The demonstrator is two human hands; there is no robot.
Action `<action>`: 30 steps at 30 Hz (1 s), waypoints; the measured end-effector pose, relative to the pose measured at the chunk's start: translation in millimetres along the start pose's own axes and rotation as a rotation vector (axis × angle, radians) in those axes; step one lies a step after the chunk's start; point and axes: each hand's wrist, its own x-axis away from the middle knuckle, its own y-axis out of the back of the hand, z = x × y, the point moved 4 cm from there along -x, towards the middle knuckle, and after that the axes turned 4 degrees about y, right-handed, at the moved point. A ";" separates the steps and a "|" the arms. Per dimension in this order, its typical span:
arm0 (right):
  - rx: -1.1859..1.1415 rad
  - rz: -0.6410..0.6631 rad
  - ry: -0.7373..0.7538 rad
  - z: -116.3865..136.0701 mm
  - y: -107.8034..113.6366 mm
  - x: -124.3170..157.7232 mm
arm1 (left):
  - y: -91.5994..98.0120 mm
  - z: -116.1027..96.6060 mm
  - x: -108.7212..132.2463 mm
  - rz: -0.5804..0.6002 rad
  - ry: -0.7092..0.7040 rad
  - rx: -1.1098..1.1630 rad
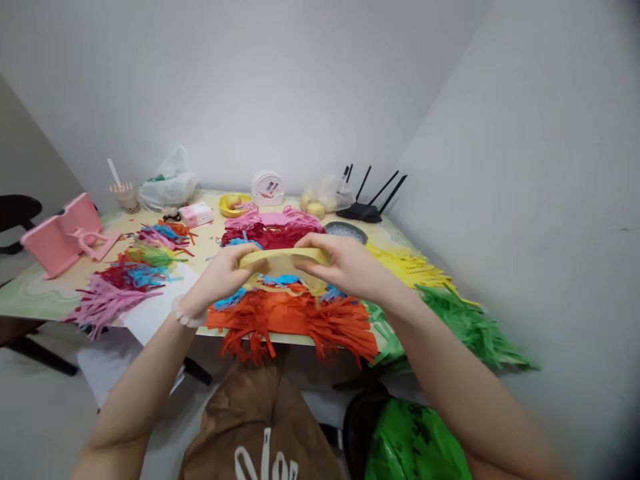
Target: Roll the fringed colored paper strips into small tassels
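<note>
My left hand (224,275) and my right hand (353,265) pinch the two ends of a yellow band (285,257), thumbs below and fingers on top. It is raised over the near edge of the table and bows slightly upward in the middle. Its material is not clear, and more yellow shows beneath it. Below lies an orange fringed paper piece (287,312) with strands hanging over the edge. Blue fringe (230,300) shows beside it, and dark red (273,235) and pink (273,218) fringed paper lie behind.
Green fringe (465,323) and yellow fringe (407,263) lie at right, mixed fringe bundles (135,273) at left. A pink stand (65,237), a drink cup (126,198), a yellow bowl (227,211), a grey dish (346,231) and a black router (363,212) stand farther back. A green bag (415,443) sits below.
</note>
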 end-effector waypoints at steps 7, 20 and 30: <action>-0.245 -0.134 -0.017 -14.1 3.9 21.5 | 4.3 4.4 10.9 0.084 0.023 0.323; -0.511 -0.258 0.184 -12.7 3.6 40.4 | 16.8 -9.6 28.8 0.337 -0.164 0.407; -0.198 -0.139 0.389 1.1 11.5 40.3 | -6.2 -24.5 5.9 0.560 0.150 0.188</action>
